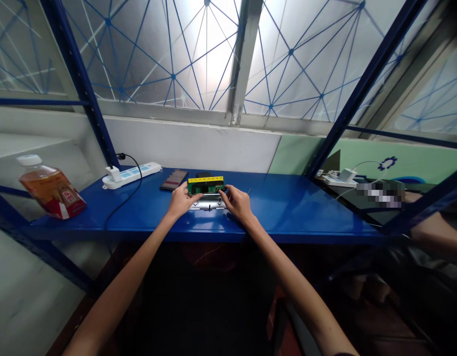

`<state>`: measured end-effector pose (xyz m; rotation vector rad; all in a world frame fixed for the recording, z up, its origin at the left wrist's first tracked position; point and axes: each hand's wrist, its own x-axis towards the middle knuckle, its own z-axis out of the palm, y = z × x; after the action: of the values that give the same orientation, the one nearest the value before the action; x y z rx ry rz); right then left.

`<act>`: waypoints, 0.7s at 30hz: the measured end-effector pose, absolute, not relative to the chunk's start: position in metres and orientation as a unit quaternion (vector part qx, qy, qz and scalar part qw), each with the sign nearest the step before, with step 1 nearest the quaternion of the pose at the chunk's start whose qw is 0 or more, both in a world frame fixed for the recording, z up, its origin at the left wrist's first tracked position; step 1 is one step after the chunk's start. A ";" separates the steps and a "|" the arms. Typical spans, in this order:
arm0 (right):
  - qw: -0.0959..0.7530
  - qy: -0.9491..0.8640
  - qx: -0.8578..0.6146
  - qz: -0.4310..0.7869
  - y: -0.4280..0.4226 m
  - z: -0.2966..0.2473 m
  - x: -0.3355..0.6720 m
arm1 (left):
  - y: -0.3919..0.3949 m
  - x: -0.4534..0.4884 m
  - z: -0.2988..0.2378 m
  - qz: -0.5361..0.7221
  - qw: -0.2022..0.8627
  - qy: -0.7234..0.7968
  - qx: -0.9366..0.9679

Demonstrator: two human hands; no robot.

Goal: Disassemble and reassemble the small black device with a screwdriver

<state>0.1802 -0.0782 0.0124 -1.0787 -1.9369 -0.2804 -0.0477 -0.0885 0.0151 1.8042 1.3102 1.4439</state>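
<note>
Across the middle of the frame we see the blue desk (pixel 287 205), whose bare middle probably leaves our hands room to work. At the frame's left, the drink bottle (pixel 52 188) stands well apart, perhaps to keep liquid from the electronics; right of it, the white power strip (pixel 134 175) lies toward the wall, likely leaving the front free. Our left hand (pixel 181 201) grips the left end of the green circuit board (pixel 206 188) at frame centre, while our right hand (pixel 237 200) pinches its right end, seemingly to steady it on edge, yellow strip (pixel 206 180) uppermost. A silver panel (pixel 209 203) lies just below; its contact with the board we cannot tell.
</note>
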 end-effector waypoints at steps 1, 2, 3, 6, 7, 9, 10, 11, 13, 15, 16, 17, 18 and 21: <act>0.433 -0.781 -0.436 -0.111 -0.078 0.012 0.181 | -0.090 -0.047 0.017 0.528 0.239 0.480 0.659; 0.428 -0.783 -0.437 -0.110 -0.077 0.011 0.181 | -0.091 -0.047 0.018 0.529 0.238 0.479 0.659; 0.422 -0.785 -0.439 -0.110 -0.077 0.011 0.181 | -0.092 -0.047 0.019 0.531 0.238 0.477 0.659; 0.408 -0.791 -0.441 -0.118 -0.076 0.010 0.182 | -0.093 -0.047 0.020 0.539 0.252 0.458 0.661; 0.404 -0.792 -0.442 -0.120 -0.076 0.010 0.182 | -0.093 -0.047 0.019 0.541 0.259 0.450 0.661; 0.400 -0.792 -0.444 -0.123 -0.076 0.011 0.182 | -0.093 -0.046 0.018 0.547 0.267 0.437 0.663; 0.398 -0.792 -0.445 -0.124 -0.076 0.011 0.182 | -0.093 -0.046 0.018 0.549 0.268 0.431 0.664; 0.396 -0.793 -0.447 -0.124 -0.076 0.011 0.183 | -0.094 -0.046 0.017 0.551 0.269 0.426 0.666; 0.392 -0.793 -0.449 -0.124 -0.075 0.011 0.183 | -0.094 -0.045 0.017 0.555 0.271 0.416 0.668; 0.390 -0.794 -0.451 -0.121 -0.075 0.011 0.182 | -0.094 -0.045 0.017 0.558 0.273 0.410 0.668; 0.390 -0.793 -0.452 -0.119 -0.075 0.011 0.182 | -0.095 -0.044 0.018 0.559 0.273 0.409 0.667; 0.391 -0.793 -0.452 -0.116 -0.076 0.012 0.182 | -0.096 -0.044 0.018 0.560 0.274 0.409 0.666; 0.393 -0.793 -0.452 -0.114 -0.076 0.012 0.182 | -0.096 -0.043 0.019 0.560 0.275 0.409 0.666; 0.401 -0.791 -0.451 -0.107 -0.077 0.013 0.182 | -0.100 -0.042 0.024 0.561 0.272 0.420 0.660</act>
<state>0.1825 -0.0771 0.0132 -1.1392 -1.9990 -0.2709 -0.0417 -0.1005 0.0235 1.7756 1.1305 1.5087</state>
